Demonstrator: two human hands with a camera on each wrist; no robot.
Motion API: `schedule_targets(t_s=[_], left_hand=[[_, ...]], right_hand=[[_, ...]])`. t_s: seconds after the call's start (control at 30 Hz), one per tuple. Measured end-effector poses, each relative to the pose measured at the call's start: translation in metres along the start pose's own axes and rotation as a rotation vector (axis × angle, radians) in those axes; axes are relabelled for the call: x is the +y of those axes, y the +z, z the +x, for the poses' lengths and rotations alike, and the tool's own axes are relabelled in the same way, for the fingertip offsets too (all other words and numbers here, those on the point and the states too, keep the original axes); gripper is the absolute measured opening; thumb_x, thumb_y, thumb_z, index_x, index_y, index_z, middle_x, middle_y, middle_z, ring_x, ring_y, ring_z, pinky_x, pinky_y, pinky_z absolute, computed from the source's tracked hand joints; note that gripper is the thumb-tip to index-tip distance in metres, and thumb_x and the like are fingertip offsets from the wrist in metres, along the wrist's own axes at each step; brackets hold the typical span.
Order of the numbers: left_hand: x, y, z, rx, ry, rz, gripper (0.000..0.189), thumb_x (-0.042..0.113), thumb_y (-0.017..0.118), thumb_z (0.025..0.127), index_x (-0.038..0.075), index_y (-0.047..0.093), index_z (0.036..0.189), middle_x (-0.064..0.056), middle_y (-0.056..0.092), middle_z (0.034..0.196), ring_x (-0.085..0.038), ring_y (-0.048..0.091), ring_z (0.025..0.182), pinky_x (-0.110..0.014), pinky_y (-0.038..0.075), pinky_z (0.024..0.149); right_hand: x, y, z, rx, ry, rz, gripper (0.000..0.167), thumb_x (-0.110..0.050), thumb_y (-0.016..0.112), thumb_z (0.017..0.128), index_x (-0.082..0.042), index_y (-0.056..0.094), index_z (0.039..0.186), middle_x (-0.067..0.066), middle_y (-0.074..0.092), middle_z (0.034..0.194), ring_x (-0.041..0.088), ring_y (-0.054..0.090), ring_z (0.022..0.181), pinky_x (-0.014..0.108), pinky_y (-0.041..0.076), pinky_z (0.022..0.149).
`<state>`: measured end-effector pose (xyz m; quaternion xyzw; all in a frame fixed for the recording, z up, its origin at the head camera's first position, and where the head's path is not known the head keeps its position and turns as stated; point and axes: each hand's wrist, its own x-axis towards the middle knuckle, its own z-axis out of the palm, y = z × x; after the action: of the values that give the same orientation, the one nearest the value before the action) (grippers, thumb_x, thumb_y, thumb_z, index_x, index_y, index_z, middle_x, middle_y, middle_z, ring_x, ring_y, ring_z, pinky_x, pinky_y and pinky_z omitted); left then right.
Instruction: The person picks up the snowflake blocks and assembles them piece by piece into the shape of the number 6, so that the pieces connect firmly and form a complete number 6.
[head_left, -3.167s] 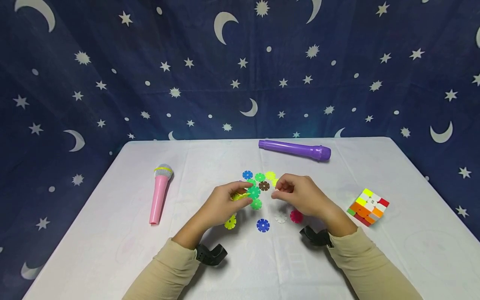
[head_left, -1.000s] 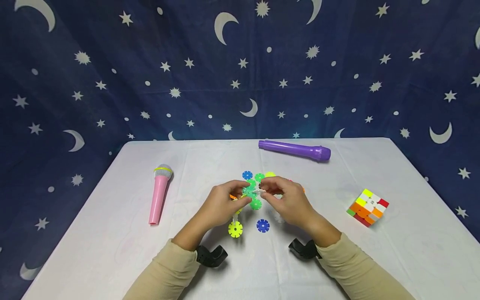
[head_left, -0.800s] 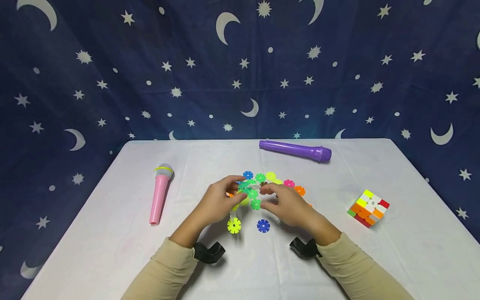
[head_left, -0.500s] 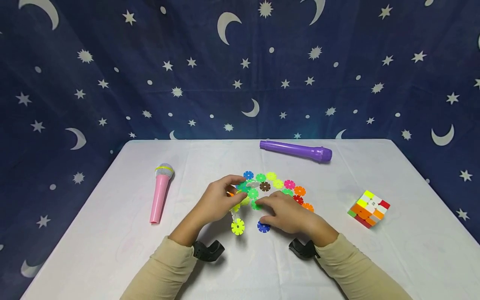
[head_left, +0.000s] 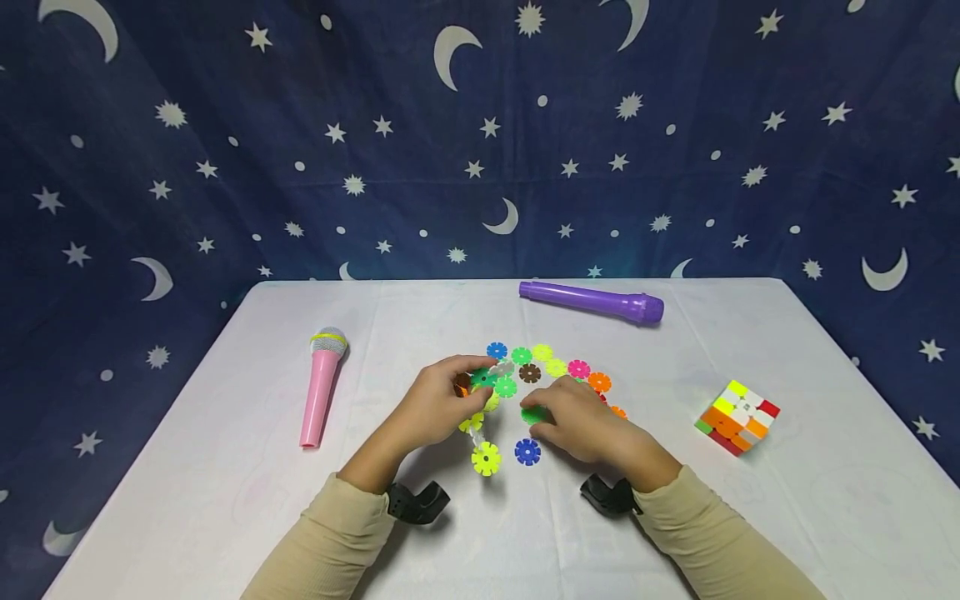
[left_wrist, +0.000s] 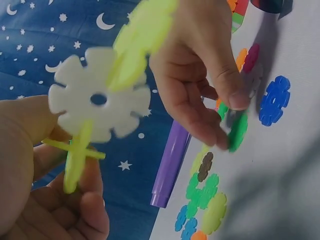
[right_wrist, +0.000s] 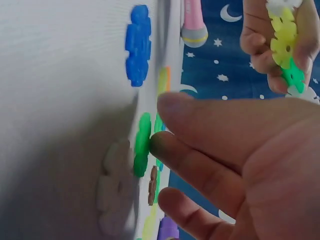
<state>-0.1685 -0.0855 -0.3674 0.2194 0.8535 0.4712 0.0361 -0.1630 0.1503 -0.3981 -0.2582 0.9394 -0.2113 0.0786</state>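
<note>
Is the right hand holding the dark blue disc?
No, the dark blue disc lies on the white table, visibly apart from the right hand.

Left hand (head_left: 435, 404) aloft, fingers (head_left: 467, 363) pinching; right hand (head_left: 583, 423) lower, back upward, fingers loosely bent.

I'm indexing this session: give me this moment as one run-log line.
left hand: holds joined discs | right hand: touches green disc | dark blue disc: on table, untouched
</note>
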Motion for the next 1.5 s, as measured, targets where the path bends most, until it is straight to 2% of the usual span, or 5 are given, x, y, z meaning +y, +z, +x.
schedule_targets(t_s=[0.5,0.7,1.03,1.2,1.5], left_hand=[[0.000,0.001,0.001,-0.018,0.033,-0.034,0.038,0.009,0.067,0.091,0.006,0.066,0.129,-0.006,0.064,0.123,-0.018,0.063,0.095,-0.031,0.054,0.085],[-0.002,0.001,0.000,-0.019,0.007,-0.065,0.043,0.011,0.065,0.092,0.009,0.061,0.135,-0.008,0.063,0.129,-0.017,0.065,0.092,-0.033,0.055,0.077],[-0.002,0.001,-0.001,-0.066,0.001,-0.069,0.039,0.009,0.065,0.093,0.009,0.064,0.132,-0.006,0.066,0.120,-0.017,0.065,0.088,-0.031,0.055,0.076],[0.000,0.000,-0.002,-0.086,0.017,-0.046,0.037,0.008,0.066,0.093,0.007,0.064,0.131,-0.006,0.066,0.116,-0.017,0.063,0.089,-0.031,0.054,0.080],[0.001,0.000,-0.002,-0.081,0.073,-0.053,0.034,0.004,0.065,0.093,0.004,0.066,0.127,-0.007,0.066,0.118,-0.016,0.061,0.088,-0.031,0.054,0.080]], right_hand=[[0.007,-0.002,0.003,0.073,0.042,0.071,0.024,-0.007,0.074,0.088,-0.006,0.070,0.112,-0.001,0.060,0.090,0.018,0.055,0.085,0.038,0.049,0.080],[0.006,-0.014,0.000,0.219,0.014,0.341,0.021,-0.012,0.077,0.089,-0.006,0.065,0.104,-0.005,0.060,0.073,0.012,0.057,0.059,0.027,0.046,0.057],[-0.003,-0.024,-0.004,0.311,-0.006,0.829,0.038,0.002,0.069,0.091,0.012,0.060,0.126,0.015,0.071,0.091,0.029,0.074,0.085,0.030,0.058,0.079],[-0.002,-0.026,-0.004,0.270,-0.034,0.857,0.043,0.003,0.068,0.091,0.015,0.056,0.131,0.016,0.073,0.093,0.038,0.071,0.092,0.029,0.057,0.081],[-0.004,-0.024,-0.004,0.311,-0.042,0.792,0.043,0.001,0.071,0.090,0.013,0.058,0.129,0.012,0.072,0.090,0.017,0.072,0.084,0.026,0.055,0.078]])
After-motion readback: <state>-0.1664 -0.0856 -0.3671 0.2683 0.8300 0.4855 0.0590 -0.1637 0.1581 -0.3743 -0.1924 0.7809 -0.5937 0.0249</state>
